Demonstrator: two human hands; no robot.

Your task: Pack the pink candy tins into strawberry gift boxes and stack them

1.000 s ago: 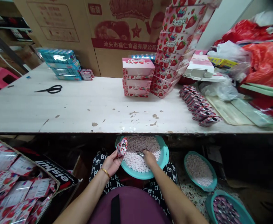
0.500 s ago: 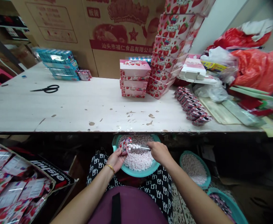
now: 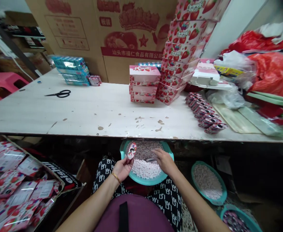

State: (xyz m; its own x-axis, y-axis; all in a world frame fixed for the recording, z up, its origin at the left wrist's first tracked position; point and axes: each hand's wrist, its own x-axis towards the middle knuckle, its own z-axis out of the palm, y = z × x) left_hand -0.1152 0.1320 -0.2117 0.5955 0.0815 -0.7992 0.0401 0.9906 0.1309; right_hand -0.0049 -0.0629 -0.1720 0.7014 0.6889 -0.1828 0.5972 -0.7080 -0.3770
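Observation:
My left hand (image 3: 122,168) grips a small red-and-white strawberry packet (image 3: 132,150), its dark round opening facing up. Under both hands, a teal basin (image 3: 146,182) on my lap holds pale pink and white candies (image 3: 146,169). My right hand (image 3: 165,161) is closed on the handle of a metal scoop (image 3: 151,159), whose front lies low among the candies. The packet is over the basin's left part, apart from the scoop.
Strawberry boxes (image 3: 145,75) stand on the white table (image 3: 102,109), with scissors (image 3: 59,93) left and a row of packets (image 3: 207,117) right. A carton of packets (image 3: 13,174) is at lower left; two more basins (image 3: 209,183) sit at lower right.
The scoop has come away from the packet's mouth and down to the candies. The packet has turned more upright, opening up. The view has shifted slightly left.

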